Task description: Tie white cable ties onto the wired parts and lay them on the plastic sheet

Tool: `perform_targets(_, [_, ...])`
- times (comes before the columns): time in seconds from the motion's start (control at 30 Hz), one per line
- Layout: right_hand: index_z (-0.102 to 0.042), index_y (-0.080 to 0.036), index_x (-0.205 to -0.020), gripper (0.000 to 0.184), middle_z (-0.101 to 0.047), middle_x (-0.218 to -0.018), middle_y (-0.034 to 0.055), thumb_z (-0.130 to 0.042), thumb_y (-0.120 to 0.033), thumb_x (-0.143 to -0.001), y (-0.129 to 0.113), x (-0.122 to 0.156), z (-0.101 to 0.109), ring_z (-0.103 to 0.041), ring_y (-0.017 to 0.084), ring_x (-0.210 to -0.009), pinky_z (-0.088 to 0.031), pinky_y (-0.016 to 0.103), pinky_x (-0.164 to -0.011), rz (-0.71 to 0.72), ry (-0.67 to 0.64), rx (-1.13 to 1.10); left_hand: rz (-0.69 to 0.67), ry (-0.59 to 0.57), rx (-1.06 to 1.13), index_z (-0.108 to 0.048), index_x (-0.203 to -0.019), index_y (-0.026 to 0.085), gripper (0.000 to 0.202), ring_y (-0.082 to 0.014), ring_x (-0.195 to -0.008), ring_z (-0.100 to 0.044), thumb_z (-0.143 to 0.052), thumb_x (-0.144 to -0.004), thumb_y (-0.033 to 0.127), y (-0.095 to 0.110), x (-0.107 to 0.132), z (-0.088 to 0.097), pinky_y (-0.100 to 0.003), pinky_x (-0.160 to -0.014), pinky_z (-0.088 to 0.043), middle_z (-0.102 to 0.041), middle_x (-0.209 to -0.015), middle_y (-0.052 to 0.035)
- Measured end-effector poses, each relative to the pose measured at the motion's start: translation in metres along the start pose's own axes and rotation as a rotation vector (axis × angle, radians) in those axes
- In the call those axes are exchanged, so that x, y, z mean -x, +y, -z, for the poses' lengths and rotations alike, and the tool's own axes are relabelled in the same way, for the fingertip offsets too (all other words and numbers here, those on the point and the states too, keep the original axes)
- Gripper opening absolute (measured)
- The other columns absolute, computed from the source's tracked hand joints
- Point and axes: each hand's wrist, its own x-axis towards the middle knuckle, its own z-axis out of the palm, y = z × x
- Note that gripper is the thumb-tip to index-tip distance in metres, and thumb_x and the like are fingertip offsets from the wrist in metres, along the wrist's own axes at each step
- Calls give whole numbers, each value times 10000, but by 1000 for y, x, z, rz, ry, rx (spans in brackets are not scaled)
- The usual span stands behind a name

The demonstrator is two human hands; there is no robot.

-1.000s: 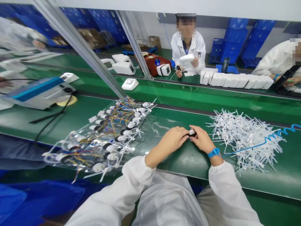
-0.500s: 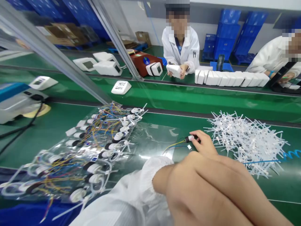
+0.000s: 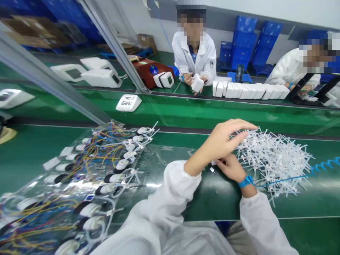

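Note:
My left hand [image 3: 228,138] reaches across above my right hand, at the left edge of a pile of thin translucent white tube pieces [image 3: 276,159]. Its fingers are stretched out, thumb apart, with no piece visibly held. Close beneath it, my right hand [image 3: 231,168], wearing a blue wrist strap [image 3: 245,181], is closed at the fingertips on a small wired motor, of which only a bit of white end shows. A small white plug [image 3: 211,170] lies just left of those fingers. The motor's wires are mostly covered by my left forearm.
Rows of black-and-white motors [image 3: 122,164] with coloured wires lie on clear plastic at left. A metal post [image 3: 114,49] rises behind them. A white device [image 3: 129,102] sits on the green ledge. Beyond, a co-worker [image 3: 195,56] holds a white housing beside a row of housings [image 3: 249,90].
My left hand has moved forward and right to the pile's edge. My right hand stays around the motor. The view has shifted, and the co-worker has turned the white housing.

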Motion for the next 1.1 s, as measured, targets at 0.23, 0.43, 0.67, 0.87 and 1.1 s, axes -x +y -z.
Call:
perform_targets(0.23, [-807, -196, -992, 144, -848, -981, 73, -675, -143, -973, -1, 5, 0, -764, 253, -854, -568, 358, -826, -17, 29, -59, 179, -297, -219, -759, -1415, 232, 368, -277, -1311, -698, -658, -1066, 182, -95, 1, -74, -451, -1206, -526, -750, -1415, -117])
perform_targets(0.43, [-836, -181, -1001, 150, -866, -1003, 84, -692, -151, -967, 1, 7, 0, -774, 271, -865, -582, 358, -835, -7, 21, -118, 201, -420, -439, -724, -1438, 216, 389, -269, -1246, -678, -481, -1137, 174, -102, 10, -91, -423, -1149, -525, -725, -1386, -120])
perform_targets(0.67, [-826, -178, -956, 101, -862, -967, 74, -733, -137, -955, 4, 5, -1, -760, 249, -822, -573, 338, -809, -13, 25, -114, 173, -401, -466, -732, -1264, 209, 328, -258, -1203, -640, -505, -1071, 72, -104, 11, -84, -410, -1112, -527, -700, -1367, -102])
perform_targets(0.87, [-814, -185, -920, 85, -854, -942, 68, -744, -162, -963, 6, 5, -2, -756, 246, -815, -547, 328, -777, -13, 21, -122, 138, -446, -534, -747, -1206, 226, 272, -280, -1199, -596, -578, -1048, 82, -97, 8, -81, -441, -1076, -516, -683, -1339, -97])
perform_targets(1.1, [-816, -181, -1005, 90, -848, -1018, 72, -741, -162, -960, 6, 5, -1, -759, 242, -882, -566, 345, -826, -6, 19, -145, 202, -399, -447, -753, -1232, 230, 187, -301, -1345, -611, -668, -1071, 183, -97, 8, -71, -479, -1186, -506, -620, -1508, -125])
